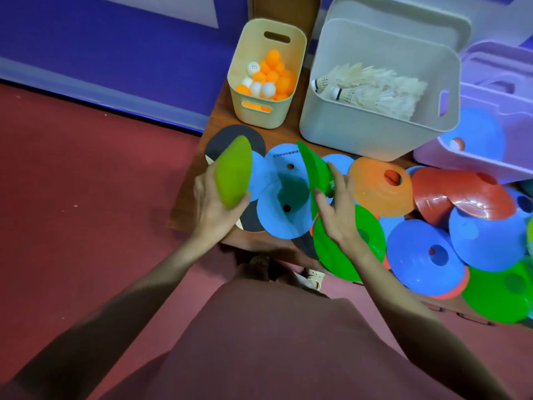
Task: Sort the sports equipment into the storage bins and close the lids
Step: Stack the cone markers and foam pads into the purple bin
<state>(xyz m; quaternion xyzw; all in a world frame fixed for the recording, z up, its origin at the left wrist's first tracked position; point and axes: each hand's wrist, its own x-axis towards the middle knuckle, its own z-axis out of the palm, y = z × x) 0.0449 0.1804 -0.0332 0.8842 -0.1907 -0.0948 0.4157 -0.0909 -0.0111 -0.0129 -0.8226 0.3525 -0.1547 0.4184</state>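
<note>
My left hand [212, 203] grips a lime-green disc cone [233, 173] on edge above the table's left end. My right hand [336, 209] pinches a dark green disc cone [315, 171], tilted upright. Under both lie blue disc cones [284, 203], and several more in orange [377, 186], red [450, 194], blue [424, 255] and green [340, 249] spread to the right. A beige bin [245, 90] holds orange and white ping-pong balls [271, 76]. A grey bin [360, 125] holds white shuttlecocks [375, 88]. A lilac bin [513, 140] at right holds a blue cone [476, 131].
The wooden table [190, 197] ends just left of my left hand, with red floor [86, 183] beyond. Dark paddles [230, 137] lie under the cones at left. A grey lid [403, 21] stands behind the grey bin. A blue wall runs along the back.
</note>
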